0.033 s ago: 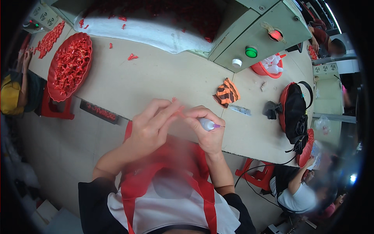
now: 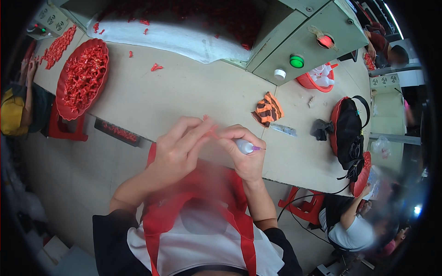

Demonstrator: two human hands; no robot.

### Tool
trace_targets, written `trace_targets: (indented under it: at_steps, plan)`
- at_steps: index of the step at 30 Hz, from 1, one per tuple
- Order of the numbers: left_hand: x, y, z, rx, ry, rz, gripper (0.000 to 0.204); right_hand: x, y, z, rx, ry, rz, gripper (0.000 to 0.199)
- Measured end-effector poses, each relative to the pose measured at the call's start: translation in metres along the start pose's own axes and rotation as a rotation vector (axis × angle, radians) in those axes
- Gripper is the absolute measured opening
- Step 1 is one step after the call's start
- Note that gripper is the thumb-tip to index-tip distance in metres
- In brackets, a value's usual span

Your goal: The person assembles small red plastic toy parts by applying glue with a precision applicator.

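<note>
My left hand [image 2: 177,149] pinches a small red plastic piece [image 2: 210,132] between its fingertips, just above the near edge of the beige table [image 2: 184,92]. My right hand [image 2: 246,156] is closed around a small white glue bottle [image 2: 245,146] whose thin nozzle points right. The two hands touch at the fingertips, over my red apron [image 2: 207,193].
A round red tray of red pieces [image 2: 83,78] lies at the far left. An orange-and-black striped cloth [image 2: 267,109], a black bag [image 2: 347,131] and a red basket with white bottles [image 2: 319,79] are to the right. A green machine with buttons [image 2: 297,60] stands behind. Other people sit at left [image 2: 14,108] and lower right [image 2: 350,227].
</note>
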State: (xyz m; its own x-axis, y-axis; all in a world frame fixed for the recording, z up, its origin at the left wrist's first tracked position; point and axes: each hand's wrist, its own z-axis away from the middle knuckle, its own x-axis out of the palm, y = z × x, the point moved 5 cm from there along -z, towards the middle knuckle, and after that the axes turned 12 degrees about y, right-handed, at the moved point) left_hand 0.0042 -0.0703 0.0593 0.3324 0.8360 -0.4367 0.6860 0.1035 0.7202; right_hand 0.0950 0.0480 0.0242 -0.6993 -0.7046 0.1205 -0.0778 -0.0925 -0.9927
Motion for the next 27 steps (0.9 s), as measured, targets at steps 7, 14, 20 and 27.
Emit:
trace_targets:
  at_steps: [7,14,20,27]
  plan:
    - [0.001,0.002,0.0,-0.002,-0.002,0.005,0.04,-0.003,0.003,-0.003,0.098,-0.021,-0.028,0.01]
    - [0.0,0.004,0.001,-0.058,-0.068,0.08,0.047,-0.006,0.022,-0.009,0.301,-0.198,-0.29,0.015]
    - [0.002,0.006,0.002,-0.143,-0.134,0.194,0.045,-0.004,0.037,-0.006,0.48,-0.311,-0.469,0.02]
    - [0.005,0.006,0.005,-0.239,-0.143,0.288,0.04,0.002,0.035,-0.003,0.534,-0.382,-0.57,0.02]
